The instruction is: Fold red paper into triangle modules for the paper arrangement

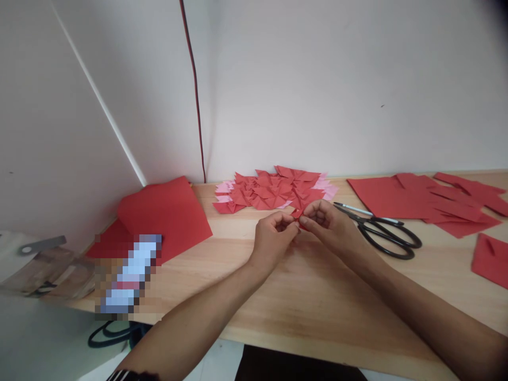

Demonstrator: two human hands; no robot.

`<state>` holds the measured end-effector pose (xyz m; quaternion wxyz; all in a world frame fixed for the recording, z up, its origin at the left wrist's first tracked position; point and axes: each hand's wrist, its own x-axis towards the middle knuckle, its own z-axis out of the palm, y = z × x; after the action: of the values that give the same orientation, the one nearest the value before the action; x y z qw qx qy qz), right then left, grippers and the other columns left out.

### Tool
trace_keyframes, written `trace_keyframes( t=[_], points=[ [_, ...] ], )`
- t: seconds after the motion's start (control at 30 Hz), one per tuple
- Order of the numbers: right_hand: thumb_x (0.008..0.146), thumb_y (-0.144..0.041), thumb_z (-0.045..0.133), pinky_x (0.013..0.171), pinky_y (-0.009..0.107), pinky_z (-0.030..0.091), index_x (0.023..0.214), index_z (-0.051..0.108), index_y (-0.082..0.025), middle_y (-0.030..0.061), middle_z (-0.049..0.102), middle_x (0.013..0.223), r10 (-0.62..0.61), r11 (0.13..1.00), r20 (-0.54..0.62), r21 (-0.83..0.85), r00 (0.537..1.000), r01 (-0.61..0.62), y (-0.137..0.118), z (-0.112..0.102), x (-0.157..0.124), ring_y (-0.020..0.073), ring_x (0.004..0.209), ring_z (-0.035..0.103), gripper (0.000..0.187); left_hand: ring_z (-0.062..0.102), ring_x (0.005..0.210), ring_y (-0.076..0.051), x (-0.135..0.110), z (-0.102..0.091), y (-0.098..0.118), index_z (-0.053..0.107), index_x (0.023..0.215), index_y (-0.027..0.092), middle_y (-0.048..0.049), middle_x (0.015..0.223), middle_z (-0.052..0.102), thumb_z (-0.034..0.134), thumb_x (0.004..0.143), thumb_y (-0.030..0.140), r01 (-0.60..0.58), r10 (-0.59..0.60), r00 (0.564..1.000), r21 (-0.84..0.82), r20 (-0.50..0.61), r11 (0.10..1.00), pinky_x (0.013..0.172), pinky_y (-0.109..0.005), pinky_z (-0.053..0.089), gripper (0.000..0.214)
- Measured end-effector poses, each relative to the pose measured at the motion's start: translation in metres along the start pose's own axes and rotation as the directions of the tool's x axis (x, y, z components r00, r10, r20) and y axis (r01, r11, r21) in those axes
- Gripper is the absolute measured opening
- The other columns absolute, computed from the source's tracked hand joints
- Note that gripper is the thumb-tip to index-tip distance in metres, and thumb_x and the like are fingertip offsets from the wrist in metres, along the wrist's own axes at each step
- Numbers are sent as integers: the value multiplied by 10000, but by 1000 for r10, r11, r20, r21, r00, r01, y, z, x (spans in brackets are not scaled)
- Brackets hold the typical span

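A small piece of folded red paper [298, 214] is pinched between both hands above the table. My left hand [273, 230] grips its left side, with thumb and fingers pressed together. On the other side my right hand [327, 225] holds the paper with thumb and forefinger. Much of the paper is hidden by my fingers. Just behind lies a heap of folded red paper pieces [270, 191], with pink folded pieces [326, 189] showing at its ends. Black-handled scissors [387, 238] lie right of my right hand, and a thin pale pen [357, 210] rests against them.
Red paper sheets [381, 196] and cut strips [456, 203] lie at the back right, with more red paper [492, 259] at the right edge. Large red sheets [166, 217] and a blurred-out phone [133, 275] are on the left. A cable [194, 79] runs down the wall.
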<state>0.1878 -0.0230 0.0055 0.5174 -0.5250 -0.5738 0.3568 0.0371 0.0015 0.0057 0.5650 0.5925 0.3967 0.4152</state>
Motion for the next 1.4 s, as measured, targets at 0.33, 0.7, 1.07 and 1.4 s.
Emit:
trace_keyframes(
  t=[0.33, 0.7, 1.07, 1.4],
  points=[
    [880, -390, 491, 509, 266, 336, 690, 492, -212, -23, 502, 612, -78, 945, 104, -310, 992, 106, -4, -3, -2, 132, 558, 448, 261, 438, 489, -62, 1, -1, -3, 587, 684, 153, 30, 611, 552, 592, 726, 221, -32, 33, 999, 70, -11, 997, 488, -193, 352, 79],
    [854, -457, 522, 504, 259, 365, 732, 509, -208, -29, 506, 598, 38, 995, 194, -96, 980, -19, -3, -4, 0, 126, 540, 466, 278, 490, 424, -77, 3, -1, -5, 574, 688, 150, 30, 553, 548, 628, 694, 247, 125, -117, 992, -193, 52, 973, 398, -192, 382, 111],
    [841, -418, 540, 526, 256, 341, 737, 541, -197, -27, 501, 638, 60, 994, 162, -96, 985, -45, -4, -3, -3, 121, 570, 448, 244, 466, 387, -72, 0, 1, -1, 556, 657, 149, 44, 511, 505, 603, 710, 217, 70, -66, 997, -117, 36, 991, 370, -185, 369, 98],
    [899, -441, 458, 543, 274, 339, 650, 465, -210, -22, 482, 605, 19, 973, 188, -231, 982, 25, -4, -7, -1, 131, 571, 437, 339, 534, 423, -91, 2, 1, -4, 538, 690, 148, 2, 602, 592, 619, 730, 300, 221, -193, 967, -172, 169, 960, 378, -196, 421, 177]
  ],
)
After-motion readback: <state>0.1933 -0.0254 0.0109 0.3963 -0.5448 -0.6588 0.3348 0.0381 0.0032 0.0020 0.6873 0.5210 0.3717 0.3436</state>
